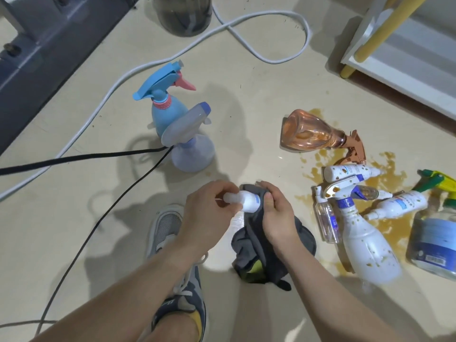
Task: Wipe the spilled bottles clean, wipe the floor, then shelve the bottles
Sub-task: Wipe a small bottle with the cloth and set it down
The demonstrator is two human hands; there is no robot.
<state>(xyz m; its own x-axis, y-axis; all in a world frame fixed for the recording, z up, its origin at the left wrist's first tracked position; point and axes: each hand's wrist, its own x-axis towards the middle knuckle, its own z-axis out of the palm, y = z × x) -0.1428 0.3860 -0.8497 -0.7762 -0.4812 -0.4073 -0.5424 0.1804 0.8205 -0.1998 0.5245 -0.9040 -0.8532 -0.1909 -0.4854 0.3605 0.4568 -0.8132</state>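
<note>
The left hand pinches a small white bottle left of the brown spill. The right hand grips a dark cloth against it. Spattered bottles lie in that spill.

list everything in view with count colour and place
small white bottle: one, white, centre, held
cloth: one, dark grey, around the bottle's end
upright spray bottles: two, blue and pale lilac, centre-left
spattered bottles: about seven, amber, white, clear, green-topped, at the spill, right
spill: one, brown, floor right
cables: two, white and black, floor left
container: one, dark translucent, top centre
shelf: one, white, yellow leg, top right
shoe: one, grey and navy, bottom centre
left hand: one, pinching the bottle
right hand: one, gripping the cloth
</note>
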